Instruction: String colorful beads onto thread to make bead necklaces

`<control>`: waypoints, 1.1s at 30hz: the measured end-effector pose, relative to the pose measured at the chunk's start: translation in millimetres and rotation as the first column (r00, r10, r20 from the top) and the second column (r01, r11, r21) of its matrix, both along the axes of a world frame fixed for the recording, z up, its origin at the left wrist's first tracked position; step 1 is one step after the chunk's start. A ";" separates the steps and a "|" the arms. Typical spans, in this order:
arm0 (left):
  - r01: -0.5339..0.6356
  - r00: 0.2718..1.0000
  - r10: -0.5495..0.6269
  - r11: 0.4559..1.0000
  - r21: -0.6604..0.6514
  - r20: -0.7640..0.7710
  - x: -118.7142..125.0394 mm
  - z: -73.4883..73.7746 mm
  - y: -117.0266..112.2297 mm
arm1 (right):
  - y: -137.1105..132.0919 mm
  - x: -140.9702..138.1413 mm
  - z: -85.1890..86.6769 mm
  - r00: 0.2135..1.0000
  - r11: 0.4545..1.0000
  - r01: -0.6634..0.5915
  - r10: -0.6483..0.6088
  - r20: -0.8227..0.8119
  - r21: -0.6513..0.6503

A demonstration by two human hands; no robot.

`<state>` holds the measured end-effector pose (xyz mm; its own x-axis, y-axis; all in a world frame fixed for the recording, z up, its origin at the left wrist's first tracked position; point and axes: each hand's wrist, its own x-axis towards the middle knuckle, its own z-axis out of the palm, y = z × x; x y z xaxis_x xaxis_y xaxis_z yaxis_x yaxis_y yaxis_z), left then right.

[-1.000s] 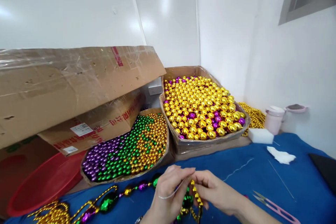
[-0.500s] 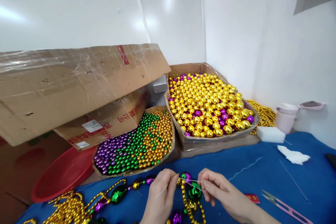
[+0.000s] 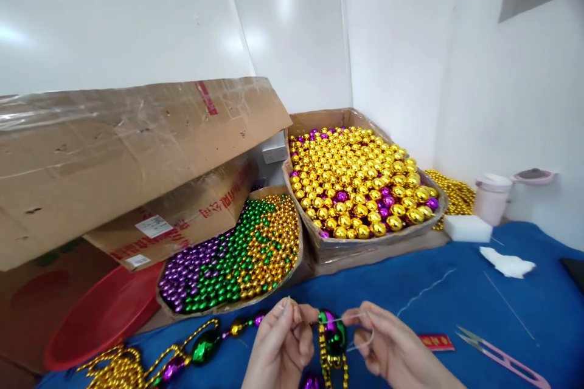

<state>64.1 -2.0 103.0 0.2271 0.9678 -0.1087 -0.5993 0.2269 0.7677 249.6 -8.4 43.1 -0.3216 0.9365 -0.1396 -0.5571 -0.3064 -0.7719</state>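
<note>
My left hand (image 3: 285, 340) pinches a thin white string, its fingertips closed together at the front of the blue cloth. Across from it, my right hand (image 3: 381, 340) grips the same string (image 3: 335, 320), which is stretched between the two hands, with a small loop hanging at the right fingers. Behind and between my hands hang a shiny purple-and-green bead (image 3: 334, 331) and short lengths of gold bead chain (image 3: 323, 346). A strand with a large green bead (image 3: 205, 347) and a purple bead (image 3: 174, 368) runs out to the left. Part of the string is hidden by my fingers.
A carton of gold and purple balls (image 3: 360, 182) stands behind, beside a box of purple, green and gold beads (image 3: 237, 255). A red basin (image 3: 104, 316) sits left. On the blue cloth (image 3: 410, 279) lie pink-handled scissors (image 3: 502, 355), a needle (image 3: 508, 304) and a white foam block (image 3: 468, 228).
My left hand has turned, its thumb and fingertips now pointing upward. The string between my hands has shifted, with a loop now at the right fingers. The view has moved slightly.
</note>
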 end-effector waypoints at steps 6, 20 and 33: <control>0.042 0.983 0.009 0.962 0.269 -0.186 10.8 -0.4 4.2 | 14.8 -0.5 25.3 0.939 1.000 0.016 -0.020 -0.344 -0.014; 0.105 0.947 0.015 0.929 0.356 -0.320 -6.2 -10.5 -1.1 | 20.3 4.1 29.6 1.000 0.962 -0.011 0.008 0.013 0.274; 0.045 0.855 0.261 0.823 0.566 -0.448 20.2 42.3 15.9 | 46.2 18.1 89.5 0.077 0.307 -0.762 -0.831 0.551 0.570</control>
<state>84.3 13.9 145.2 0.1820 0.9108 0.3707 -0.1059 -0.3566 0.9282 267.6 37.8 132.5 -0.6489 0.6196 0.4415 0.6866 0.7270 -0.0111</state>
